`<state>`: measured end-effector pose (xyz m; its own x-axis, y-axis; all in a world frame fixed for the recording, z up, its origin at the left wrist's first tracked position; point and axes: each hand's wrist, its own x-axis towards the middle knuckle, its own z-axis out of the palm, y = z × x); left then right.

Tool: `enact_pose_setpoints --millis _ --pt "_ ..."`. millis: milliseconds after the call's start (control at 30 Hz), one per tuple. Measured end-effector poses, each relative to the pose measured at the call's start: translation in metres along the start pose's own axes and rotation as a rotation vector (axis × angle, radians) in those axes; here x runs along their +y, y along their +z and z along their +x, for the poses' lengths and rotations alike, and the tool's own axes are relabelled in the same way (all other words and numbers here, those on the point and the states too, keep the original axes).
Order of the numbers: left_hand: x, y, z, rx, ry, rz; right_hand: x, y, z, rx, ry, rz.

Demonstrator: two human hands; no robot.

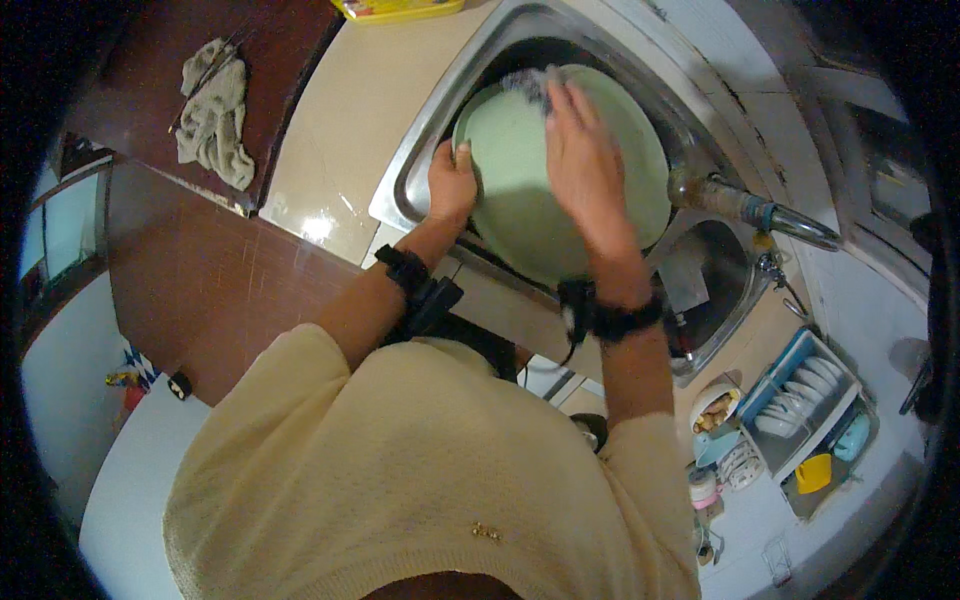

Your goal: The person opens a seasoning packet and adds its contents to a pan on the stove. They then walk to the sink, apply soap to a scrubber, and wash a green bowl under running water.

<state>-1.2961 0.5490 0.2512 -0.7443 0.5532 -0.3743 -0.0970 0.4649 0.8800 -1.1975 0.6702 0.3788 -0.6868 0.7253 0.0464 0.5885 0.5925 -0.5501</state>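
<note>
A large round pale-green board or lid [517,217] lies tilted over the steel sink basin [411,202]. My left hand [452,184] grips its left edge, with the thumb on the upper face. Over the upper half of the green disc is my right hand [585,161], its fingers stretched forward and blurred. Under and beside those fingertips, a greyish mesh-like scrubber [529,84] touches the green surface. Motion blur hides its exact shape and how the fingers hold it. Both wrists wear black straps with small devices.
Right of the disc, a faucet [795,225] reaches over the sink. A smaller basin [697,270] holds a whitish flat piece. Further right stand a dish rack [799,405] with white bowls and a bowl of brownish food [714,411]. A crumpled cloth [217,112] lies on a dark-red surface at left.
</note>
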Motion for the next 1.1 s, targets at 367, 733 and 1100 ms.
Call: enact_pose_setpoints --millis 367,733,1100 --pt "-0.003 0.005 0.002 0.043 -0.039 0.036 0.008 -0.003 -0.062 -0.023 -0.122 -0.220" --pt "-0.007 0.005 0.004 -0.001 0.003 -0.074 -0.045 0.027 -0.091 -0.102 -0.195 -0.248" --pt "-0.008 0.005 -0.001 0.023 0.039 -0.152 -0.008 0.034 0.034 -0.057 -0.212 -0.549"
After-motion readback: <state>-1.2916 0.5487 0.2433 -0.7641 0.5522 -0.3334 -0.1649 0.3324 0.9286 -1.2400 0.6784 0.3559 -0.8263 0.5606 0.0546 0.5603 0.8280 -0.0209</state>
